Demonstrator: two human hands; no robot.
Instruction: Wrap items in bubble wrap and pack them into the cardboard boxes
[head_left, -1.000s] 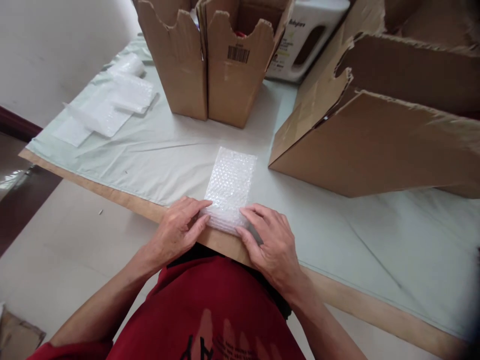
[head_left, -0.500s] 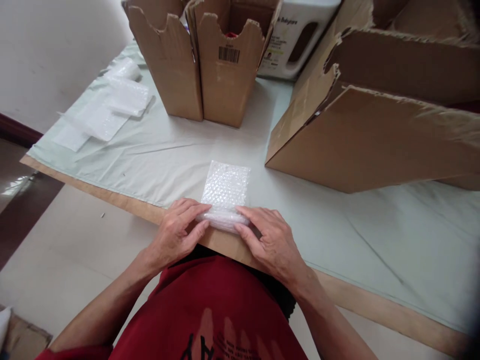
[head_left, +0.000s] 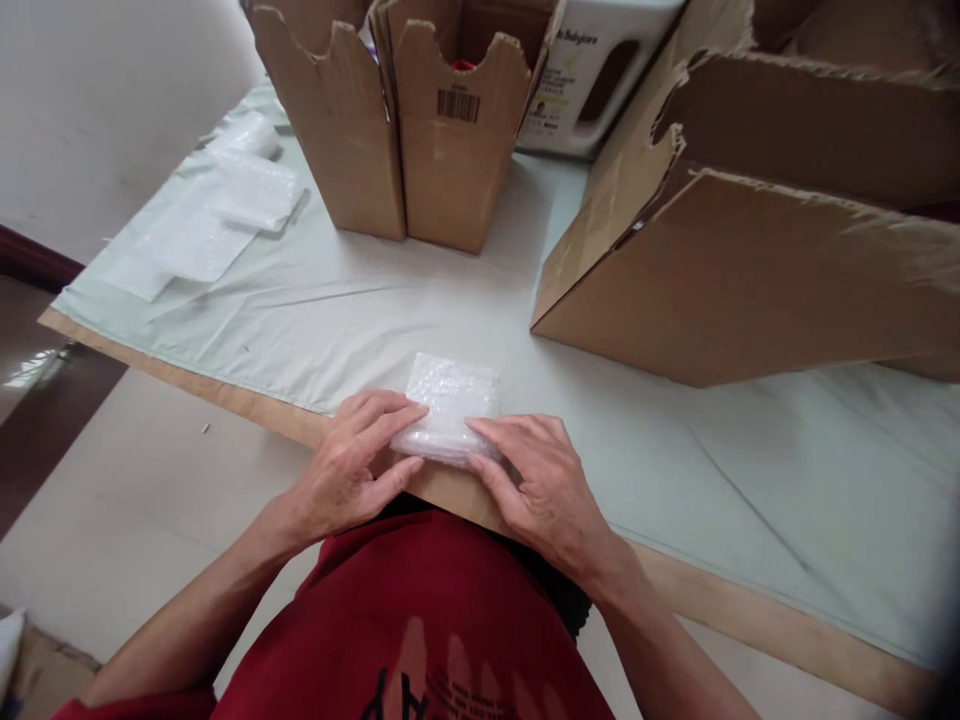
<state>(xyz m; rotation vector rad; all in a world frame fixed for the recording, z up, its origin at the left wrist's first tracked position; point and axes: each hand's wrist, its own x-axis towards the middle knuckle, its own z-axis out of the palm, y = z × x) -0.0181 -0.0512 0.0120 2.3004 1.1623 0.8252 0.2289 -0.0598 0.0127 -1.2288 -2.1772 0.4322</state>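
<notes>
A piece of bubble wrap [head_left: 454,395], folded over on itself, lies at the table's front edge. Its near part is a thick layered fold and a shorter flat flap extends away from me. My left hand [head_left: 366,450] grips the fold's left end between thumb and fingers. At the right end, my right hand [head_left: 529,465] pinches it the same way. Whether anything is wrapped inside I cannot tell.
More bubble wrap pieces [head_left: 202,230] lie at the table's left. Two tall cardboard boxes [head_left: 442,170] stand at the back beside a white jug [head_left: 574,80]. A large cut-open cardboard box [head_left: 735,270] takes up the right side. Pale green cloth [head_left: 337,330] covers the table.
The bubble wrap has been folded further, so its flat far flap is shorter and the folded part looks wider and flatter. Both hands stay at its two ends.
</notes>
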